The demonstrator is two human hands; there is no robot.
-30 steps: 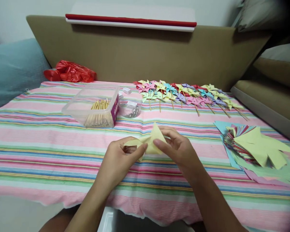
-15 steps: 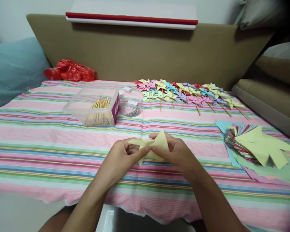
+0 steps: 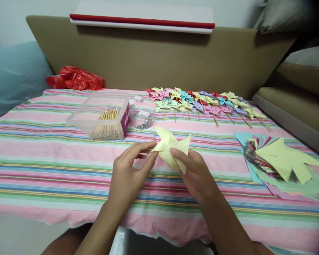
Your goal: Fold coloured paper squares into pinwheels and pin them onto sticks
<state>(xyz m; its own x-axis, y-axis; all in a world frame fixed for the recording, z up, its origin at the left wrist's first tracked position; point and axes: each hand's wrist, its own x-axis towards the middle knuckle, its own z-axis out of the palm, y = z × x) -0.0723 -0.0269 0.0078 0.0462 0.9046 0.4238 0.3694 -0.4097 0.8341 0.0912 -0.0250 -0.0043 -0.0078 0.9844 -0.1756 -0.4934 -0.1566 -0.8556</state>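
A pale yellow paper pinwheel [image 3: 167,147], its blades folded toward the centre, is held between both hands above the striped cloth. My left hand [image 3: 131,164] pinches a blade at its left edge between thumb and fingers. My right hand [image 3: 195,170] grips the right side, with the thumb near the middle and the other fingers behind the paper. Beyond the hands stand a clear plastic box [image 3: 81,117] of wooden sticks [image 3: 108,124] and a round clear dish [image 3: 145,122] with small metal pieces.
Finished pinwheels [image 3: 186,97] on sticks lie in rows at the back. Cut paper sheets [image 3: 287,159] are stacked at the right. A red plastic bag [image 3: 78,78] rests at the back left. Small clear boxes [image 3: 138,99] sit behind the dish.
The yellow paper has turned and now shows its open pinwheel face. My left fingers have shifted to its left edge, and my right thumb lies across its front.
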